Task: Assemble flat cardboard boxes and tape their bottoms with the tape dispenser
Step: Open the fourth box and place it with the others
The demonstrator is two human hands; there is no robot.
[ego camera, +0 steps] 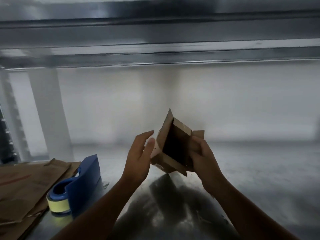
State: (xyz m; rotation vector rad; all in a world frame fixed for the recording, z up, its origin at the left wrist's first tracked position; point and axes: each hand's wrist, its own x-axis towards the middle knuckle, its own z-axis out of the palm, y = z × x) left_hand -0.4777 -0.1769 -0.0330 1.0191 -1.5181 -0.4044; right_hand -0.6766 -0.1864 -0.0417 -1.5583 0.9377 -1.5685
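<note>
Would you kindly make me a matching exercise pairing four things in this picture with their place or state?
Things: 1 small cardboard box; 2 tape dispenser; 3 flat cardboard sheets; 4 left hand.
States: A lying stacked at the left; B fingers straight, beside the box; C held up by the right hand; D blue, standing on the table.
Pairs: 1-C; 2-D; 3-A; 4-B.

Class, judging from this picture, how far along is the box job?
Done: one small box is opened into shape. In hand: the right hand grips it above the table, the left hand open at its side. Left: the tape dispenser stands untouched, and flat cardboard lies beside it.
</note>
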